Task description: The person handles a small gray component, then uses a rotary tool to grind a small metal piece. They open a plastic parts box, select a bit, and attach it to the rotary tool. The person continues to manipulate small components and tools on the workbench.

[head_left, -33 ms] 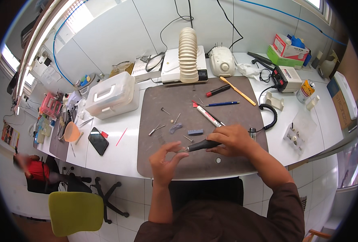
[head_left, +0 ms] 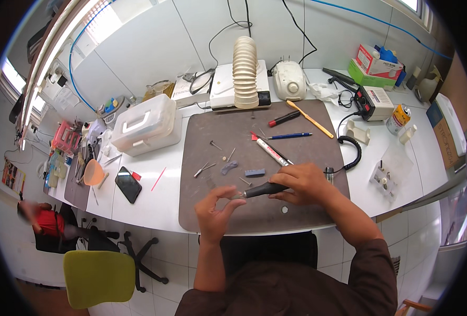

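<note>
My right hand (head_left: 307, 184) grips a dark pen-shaped rotary handpiece (head_left: 264, 189) lying low over the brown work mat (head_left: 202, 210), its tip pointing left. My left hand (head_left: 215, 210) is raised beside that tip, thumb and forefinger curled close to it. Whether they pinch a small piece is too small to tell. Just beyond the hands lie a blue-grey block (head_left: 254, 172), a small pale curved piece (head_left: 229, 167) and several loose metal burs (head_left: 203, 169).
On the mat are a white-and-red marker (head_left: 270, 150), blue pen (head_left: 288, 136) and yellow pencil (head_left: 309, 118). A coiled cable (head_left: 352, 150) leads to a control box (head_left: 375, 102). At left are a white plastic case (head_left: 144, 124) and phone (head_left: 128, 184). Below is a green chair (head_left: 99, 276).
</note>
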Demonstrator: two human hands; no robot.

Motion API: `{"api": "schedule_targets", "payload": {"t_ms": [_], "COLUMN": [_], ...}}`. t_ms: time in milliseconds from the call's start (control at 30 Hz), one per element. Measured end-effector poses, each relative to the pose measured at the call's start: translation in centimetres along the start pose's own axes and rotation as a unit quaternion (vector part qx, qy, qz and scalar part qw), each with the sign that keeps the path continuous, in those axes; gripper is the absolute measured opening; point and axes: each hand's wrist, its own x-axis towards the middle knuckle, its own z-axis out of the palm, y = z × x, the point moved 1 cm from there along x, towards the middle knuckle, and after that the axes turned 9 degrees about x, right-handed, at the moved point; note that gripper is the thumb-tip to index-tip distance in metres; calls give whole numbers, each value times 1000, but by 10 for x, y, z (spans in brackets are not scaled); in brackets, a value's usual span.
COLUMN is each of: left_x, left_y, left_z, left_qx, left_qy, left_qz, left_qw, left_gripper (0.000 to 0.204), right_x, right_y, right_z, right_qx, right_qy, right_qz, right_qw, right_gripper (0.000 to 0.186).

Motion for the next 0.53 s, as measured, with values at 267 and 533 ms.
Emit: {"api": "schedule_targets", "payload": {"t_ms": [267,533], "left_x": [1,-3], "left_y": [-4,-8], "left_z": [3,5], "left_qx": [18,-37], "left_qy": [-59,-14], "left_qz": [71,12], "left_qw": [996,999], "left_gripper": [26,45], "right_x": [-4,-4], "right_y": [-6,22], "right_z": [-8,-41], "right_qx": [-7,53], "right_qy": [-31,262], "right_qz": [52,126], "right_qw": [998,955], "right_gripper": [28,41]}}
